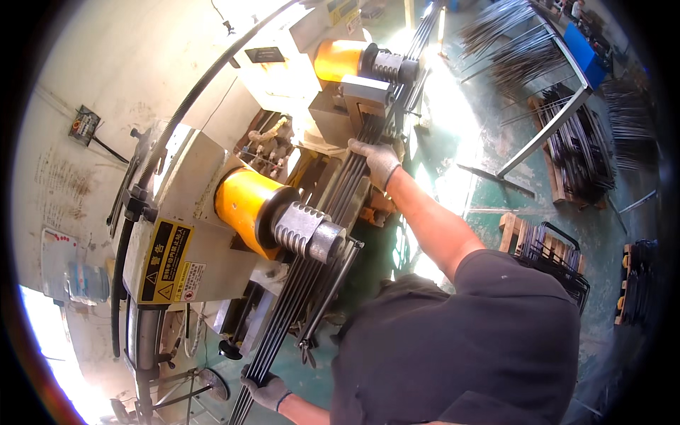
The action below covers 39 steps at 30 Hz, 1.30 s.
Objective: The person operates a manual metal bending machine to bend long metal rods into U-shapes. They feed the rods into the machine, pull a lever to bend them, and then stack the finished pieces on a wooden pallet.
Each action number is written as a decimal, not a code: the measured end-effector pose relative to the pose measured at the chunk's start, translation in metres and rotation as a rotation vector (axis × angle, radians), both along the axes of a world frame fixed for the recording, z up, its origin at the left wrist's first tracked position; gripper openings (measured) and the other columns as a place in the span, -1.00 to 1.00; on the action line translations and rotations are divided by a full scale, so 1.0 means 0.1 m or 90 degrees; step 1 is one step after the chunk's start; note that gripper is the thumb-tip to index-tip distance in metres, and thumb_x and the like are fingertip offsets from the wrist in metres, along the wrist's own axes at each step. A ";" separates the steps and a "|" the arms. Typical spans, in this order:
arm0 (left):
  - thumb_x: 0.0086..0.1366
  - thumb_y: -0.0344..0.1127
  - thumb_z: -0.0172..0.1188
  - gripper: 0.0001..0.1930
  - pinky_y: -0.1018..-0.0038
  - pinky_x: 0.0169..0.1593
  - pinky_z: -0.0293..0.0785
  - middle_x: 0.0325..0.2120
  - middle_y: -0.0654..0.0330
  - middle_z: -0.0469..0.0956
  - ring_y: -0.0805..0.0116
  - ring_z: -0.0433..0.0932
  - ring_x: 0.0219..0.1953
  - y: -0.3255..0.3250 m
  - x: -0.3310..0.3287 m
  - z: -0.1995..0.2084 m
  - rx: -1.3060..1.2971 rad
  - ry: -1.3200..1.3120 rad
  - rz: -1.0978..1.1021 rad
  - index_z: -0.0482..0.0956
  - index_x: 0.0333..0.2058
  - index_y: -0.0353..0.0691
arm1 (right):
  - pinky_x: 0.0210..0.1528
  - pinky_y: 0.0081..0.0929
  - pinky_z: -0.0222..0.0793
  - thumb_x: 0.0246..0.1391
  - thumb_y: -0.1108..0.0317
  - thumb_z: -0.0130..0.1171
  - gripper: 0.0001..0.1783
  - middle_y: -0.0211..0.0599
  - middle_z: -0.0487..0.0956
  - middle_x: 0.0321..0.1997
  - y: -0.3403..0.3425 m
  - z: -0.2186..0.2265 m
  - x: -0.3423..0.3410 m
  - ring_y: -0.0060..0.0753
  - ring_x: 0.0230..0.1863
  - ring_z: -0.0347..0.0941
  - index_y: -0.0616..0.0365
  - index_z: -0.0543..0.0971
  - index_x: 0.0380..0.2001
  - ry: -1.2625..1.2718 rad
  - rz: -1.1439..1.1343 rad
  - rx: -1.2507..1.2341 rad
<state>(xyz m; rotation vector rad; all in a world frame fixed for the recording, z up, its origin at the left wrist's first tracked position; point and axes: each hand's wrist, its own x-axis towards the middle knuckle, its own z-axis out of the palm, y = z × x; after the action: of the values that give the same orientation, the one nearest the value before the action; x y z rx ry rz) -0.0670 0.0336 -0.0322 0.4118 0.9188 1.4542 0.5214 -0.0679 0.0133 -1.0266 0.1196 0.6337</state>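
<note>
A bundle of several long, thin dark metal rods (282,320) runs slantwise along the front of a bending machine (212,170), from the lower left to the upper middle. My left hand (268,392), in a grey work glove, is closed around the bundle near its lower end. Farther up, my gloved right hand (377,160) grips the same rods, thumb on top, its other fingers mostly hidden. Between my hands, the rods pass beside a grooved steel roller (301,228) on an orange head (249,205). A second grooved roller (388,65) sits beyond my right hand.
A black hose (185,106) arcs over the machine, and a yellow warning label (164,258) marks its side. At right, a metal rack (549,127) bears many thin rods. Bent rods lie on wooden pallets (511,230) on the green floor. A round-topped stool (214,382) stands lower left.
</note>
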 end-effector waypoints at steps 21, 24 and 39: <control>0.45 -0.12 -0.12 -0.67 0.09 0.15 0.35 -0.17 0.03 0.55 0.02 0.49 -0.06 -0.27 0.24 0.21 -0.040 -0.210 -0.006 0.48 -0.15 -0.27 | -0.25 -0.51 0.39 0.22 0.00 0.08 -0.64 -0.40 0.51 -0.24 -0.09 -0.41 0.71 -0.45 -0.25 0.45 0.06 0.51 -0.15 -0.092 0.127 -0.035; 0.46 -0.10 -0.15 -0.65 0.03 0.12 0.39 -0.17 0.03 0.57 0.00 0.51 -0.05 -0.21 -0.28 0.36 -0.066 -0.174 0.144 0.50 -0.16 -0.24 | 0.06 -0.39 0.43 0.32 -0.08 -0.10 -0.48 -0.36 0.52 0.10 -0.24 -0.55 0.99 -0.38 0.05 0.48 0.00 0.41 0.17 -0.071 0.125 0.052; 0.48 -0.02 -0.29 -0.55 0.05 0.07 0.45 -0.16 0.01 0.57 0.03 0.54 -0.07 0.37 -3.51 -0.03 0.002 -0.091 0.263 0.50 -0.07 -0.20 | -0.25 -0.44 0.27 0.33 -0.05 -0.11 -0.64 -0.46 0.37 -0.27 -2.17 -2.02 -1.14 -0.42 -0.28 0.31 0.00 0.39 -0.15 0.121 0.117 -0.368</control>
<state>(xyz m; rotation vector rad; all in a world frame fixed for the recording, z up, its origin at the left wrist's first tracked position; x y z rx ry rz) -0.4176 0.0706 -0.0352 0.1181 0.9212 1.8345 0.4070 -0.2845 -0.1890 -1.5431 0.3959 0.8909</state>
